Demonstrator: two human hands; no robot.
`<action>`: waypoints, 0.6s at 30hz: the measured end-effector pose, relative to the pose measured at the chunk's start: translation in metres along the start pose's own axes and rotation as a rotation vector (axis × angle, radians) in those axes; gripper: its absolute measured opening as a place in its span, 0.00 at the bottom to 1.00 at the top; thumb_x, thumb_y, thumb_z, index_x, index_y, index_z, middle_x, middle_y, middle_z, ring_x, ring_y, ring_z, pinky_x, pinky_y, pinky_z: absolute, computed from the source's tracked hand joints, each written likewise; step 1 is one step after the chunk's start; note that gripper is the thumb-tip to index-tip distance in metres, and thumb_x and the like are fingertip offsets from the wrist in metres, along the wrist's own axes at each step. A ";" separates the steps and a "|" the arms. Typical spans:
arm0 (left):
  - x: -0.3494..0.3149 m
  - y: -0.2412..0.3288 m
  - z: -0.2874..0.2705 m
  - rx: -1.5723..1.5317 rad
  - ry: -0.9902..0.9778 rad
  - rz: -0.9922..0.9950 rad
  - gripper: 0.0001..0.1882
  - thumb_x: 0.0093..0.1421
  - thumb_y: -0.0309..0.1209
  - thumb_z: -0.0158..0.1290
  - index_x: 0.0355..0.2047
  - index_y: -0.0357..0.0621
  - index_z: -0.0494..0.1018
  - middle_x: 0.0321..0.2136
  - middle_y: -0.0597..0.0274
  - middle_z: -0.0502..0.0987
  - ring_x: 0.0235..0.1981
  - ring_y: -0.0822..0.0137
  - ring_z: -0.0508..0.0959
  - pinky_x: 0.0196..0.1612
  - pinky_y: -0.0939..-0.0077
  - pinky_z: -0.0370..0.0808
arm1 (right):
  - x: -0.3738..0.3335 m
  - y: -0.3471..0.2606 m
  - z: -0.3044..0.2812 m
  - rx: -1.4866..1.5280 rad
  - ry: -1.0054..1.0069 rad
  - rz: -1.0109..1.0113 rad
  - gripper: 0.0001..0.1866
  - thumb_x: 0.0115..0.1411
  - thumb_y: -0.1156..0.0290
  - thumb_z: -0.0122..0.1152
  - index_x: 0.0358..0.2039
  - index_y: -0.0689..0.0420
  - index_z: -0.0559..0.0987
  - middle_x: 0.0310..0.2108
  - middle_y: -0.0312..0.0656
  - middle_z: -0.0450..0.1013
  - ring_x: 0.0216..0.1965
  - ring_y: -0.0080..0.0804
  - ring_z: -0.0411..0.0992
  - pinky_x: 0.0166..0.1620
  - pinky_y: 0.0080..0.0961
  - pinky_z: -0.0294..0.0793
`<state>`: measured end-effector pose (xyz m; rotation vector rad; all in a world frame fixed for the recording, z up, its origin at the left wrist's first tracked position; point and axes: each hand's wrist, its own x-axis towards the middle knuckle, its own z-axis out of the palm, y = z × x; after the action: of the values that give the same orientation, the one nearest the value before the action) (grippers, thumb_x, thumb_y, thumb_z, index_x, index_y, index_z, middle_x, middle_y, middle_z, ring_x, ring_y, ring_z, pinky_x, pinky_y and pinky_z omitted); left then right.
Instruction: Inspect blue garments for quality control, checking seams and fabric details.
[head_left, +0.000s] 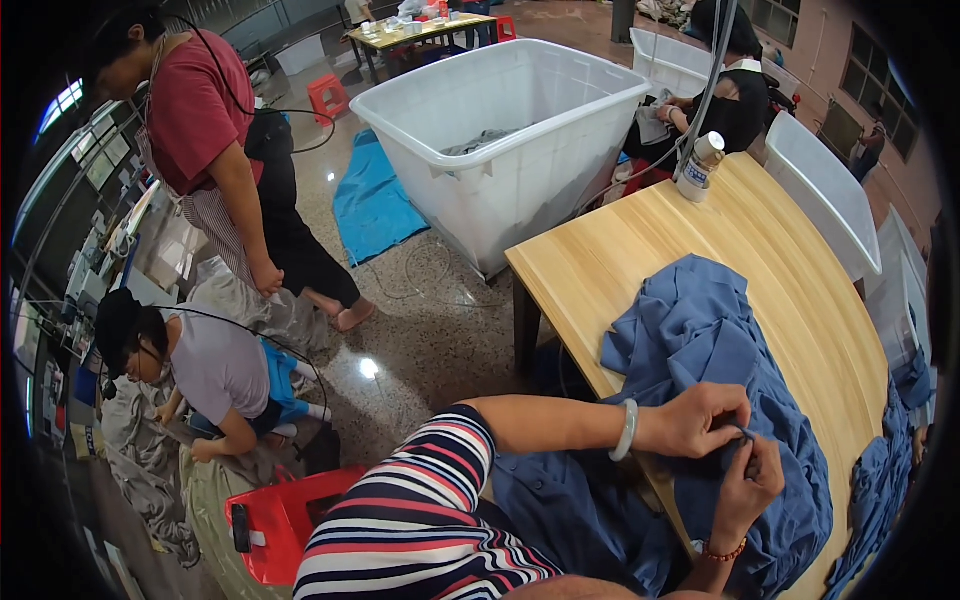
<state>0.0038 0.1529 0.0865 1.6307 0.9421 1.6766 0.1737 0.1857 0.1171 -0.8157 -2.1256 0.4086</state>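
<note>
A heap of blue fabric, apparently a garment (690, 320), lies crumpled over the near part of the wooden table (840, 270). My left hand (695, 420), with a pale bangle on its wrist, pinches a small dark edge of the blue garment. Close against it, my right hand (752, 490), wearing a beaded bracelet, pinches the same edge from below. Both sets of fingertips nearly meet there, and any smaller item between them is hidden. More blue fabric (560, 500) hangs below the table's edge beside my lap.
A white-capped bottle (700, 170) stands at the table's far end. Beyond the table is a big white bin (470, 190) with grey cloth inside. Blue garments (870, 500) hang at the right edge. Co-workers stand and sit at left; another sits behind. A red stool (275, 525) is beside me.
</note>
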 end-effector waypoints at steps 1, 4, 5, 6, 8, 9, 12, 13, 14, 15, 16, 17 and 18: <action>0.003 -0.002 0.006 -0.020 -0.007 0.000 0.07 0.54 0.17 0.54 0.33 0.38 0.70 0.30 0.60 0.71 0.33 0.66 0.77 0.32 0.75 0.71 | 0.000 0.006 -0.002 -0.018 0.001 0.010 0.01 0.59 0.82 0.57 0.33 0.65 0.77 0.23 0.35 0.63 0.20 0.17 0.57 0.23 0.17 0.53; 0.012 -0.011 0.025 0.160 0.144 0.136 0.06 0.54 0.19 0.53 0.33 0.38 0.71 0.29 0.51 0.72 0.29 0.52 0.75 0.32 0.69 0.72 | 0.005 0.012 -0.003 -0.071 0.120 0.067 0.05 0.54 0.83 0.60 0.31 0.61 0.78 0.21 0.38 0.66 0.19 0.24 0.61 0.22 0.23 0.58; 0.014 -0.008 0.017 0.209 0.121 0.083 0.05 0.55 0.22 0.53 0.34 0.39 0.72 0.28 0.52 0.72 0.29 0.53 0.76 0.32 0.68 0.72 | 0.011 0.009 -0.001 -0.091 0.108 -0.022 0.03 0.54 0.82 0.61 0.30 0.60 0.78 0.20 0.39 0.66 0.18 0.26 0.62 0.22 0.23 0.60; 0.013 -0.006 0.004 0.250 0.094 -0.017 0.06 0.55 0.23 0.53 0.34 0.40 0.73 0.28 0.52 0.73 0.28 0.55 0.76 0.32 0.69 0.72 | 0.015 0.000 0.001 -0.076 0.066 0.046 0.03 0.54 0.79 0.65 0.29 0.60 0.78 0.20 0.39 0.68 0.18 0.28 0.63 0.23 0.24 0.61; 0.011 -0.016 -0.022 0.394 0.031 0.024 0.07 0.53 0.22 0.54 0.34 0.41 0.73 0.30 0.54 0.75 0.30 0.60 0.77 0.32 0.70 0.73 | 0.025 -0.004 0.008 0.009 0.006 -0.006 0.05 0.52 0.77 0.69 0.28 0.60 0.79 0.23 0.42 0.74 0.21 0.32 0.71 0.25 0.24 0.68; 0.011 -0.017 -0.034 0.440 -0.037 -0.064 0.08 0.52 0.21 0.54 0.33 0.41 0.74 0.31 0.54 0.75 0.32 0.57 0.78 0.33 0.69 0.74 | 0.029 -0.003 0.011 0.014 -0.045 -0.005 0.05 0.52 0.77 0.70 0.29 0.60 0.80 0.26 0.43 0.77 0.24 0.33 0.75 0.27 0.23 0.71; 0.033 -0.029 -0.034 0.643 -0.147 0.003 0.09 0.51 0.20 0.52 0.34 0.40 0.75 0.29 0.55 0.74 0.28 0.59 0.77 0.29 0.71 0.73 | 0.027 0.028 -0.010 0.184 -0.065 0.133 0.05 0.56 0.77 0.65 0.34 0.63 0.81 0.26 0.40 0.78 0.26 0.21 0.75 0.30 0.20 0.72; 0.038 -0.029 -0.035 0.605 -0.140 -0.024 0.08 0.53 0.20 0.53 0.34 0.40 0.76 0.30 0.56 0.73 0.26 0.61 0.75 0.28 0.74 0.72 | 0.027 0.033 -0.016 0.149 -0.042 0.161 0.05 0.56 0.77 0.65 0.34 0.63 0.81 0.26 0.40 0.78 0.26 0.21 0.75 0.30 0.20 0.72; 0.040 -0.029 -0.035 0.532 -0.147 -0.089 0.08 0.54 0.19 0.53 0.35 0.39 0.76 0.30 0.59 0.73 0.26 0.68 0.74 0.27 0.78 0.71 | 0.027 0.038 -0.019 0.117 -0.080 0.254 0.05 0.56 0.77 0.65 0.34 0.62 0.81 0.28 0.41 0.79 0.26 0.22 0.75 0.30 0.21 0.73; 0.043 -0.027 -0.036 0.476 -0.175 -0.121 0.05 0.57 0.20 0.54 0.35 0.38 0.75 0.33 0.64 0.74 0.23 0.77 0.73 0.24 0.83 0.69 | 0.027 0.041 -0.021 0.090 -0.119 0.344 0.05 0.56 0.78 0.65 0.34 0.62 0.80 0.30 0.42 0.79 0.26 0.23 0.76 0.31 0.22 0.73; 0.043 -0.027 -0.038 0.348 -0.180 -0.235 0.04 0.59 0.22 0.53 0.35 0.38 0.75 0.34 0.66 0.75 0.22 0.80 0.72 0.23 0.85 0.68 | 0.026 0.044 -0.017 0.081 -0.106 0.354 0.05 0.56 0.78 0.65 0.34 0.62 0.80 0.30 0.42 0.79 0.26 0.23 0.76 0.31 0.22 0.73; 0.043 -0.027 -0.038 0.217 -0.186 -0.351 0.03 0.62 0.23 0.53 0.36 0.38 0.75 0.34 0.67 0.76 0.20 0.82 0.71 0.21 0.88 0.66 | 0.022 0.048 -0.011 -0.048 -0.016 0.229 0.06 0.57 0.79 0.64 0.36 0.62 0.80 0.32 0.42 0.78 0.24 0.23 0.75 0.30 0.22 0.74; 0.044 -0.024 -0.036 0.209 -0.198 -0.346 0.03 0.62 0.23 0.53 0.36 0.38 0.75 0.34 0.67 0.76 0.20 0.82 0.71 0.21 0.88 0.66 | 0.020 0.048 -0.007 -0.177 0.069 0.101 0.08 0.57 0.79 0.63 0.38 0.62 0.80 0.34 0.42 0.78 0.23 0.22 0.74 0.30 0.22 0.74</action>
<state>-0.0356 0.2005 0.0916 1.6185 1.2482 1.1952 0.1893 0.2352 0.1069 -1.0263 -2.0828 0.2424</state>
